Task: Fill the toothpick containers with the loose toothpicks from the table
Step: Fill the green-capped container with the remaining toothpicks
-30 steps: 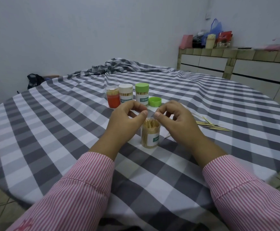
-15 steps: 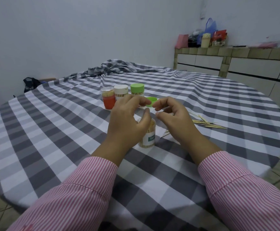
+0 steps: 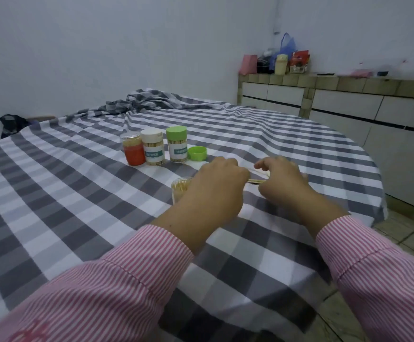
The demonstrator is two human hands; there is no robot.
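Already three containers (image 3: 154, 149) are seen standing filled at frame centre, two capped; an open container (image 3: 180, 191) sits nearly full behind the left hand (image 3: 215, 191). A bundle of loose toothpicks (image 3: 257, 180) is pinched between it and the right hand (image 3: 283, 183)

A round table (image 3: 77, 218) covered with a grey-and-white checked cloth is seen. A small bundle of toothpicks (image 3: 257, 181) is held between the left hand (image 3: 215, 191) and the right hand (image 3: 281, 183). An open container (image 3: 180, 191), full of toothpicks, is partly hidden behind the left hand. Farther back, three jars are lined up: an orange jar (image 3: 133, 151), a white-capped jar (image 3: 152, 150) and a green-capped jar (image 3: 177, 147), with a loose green cap (image 3: 197, 153) just beside the last.
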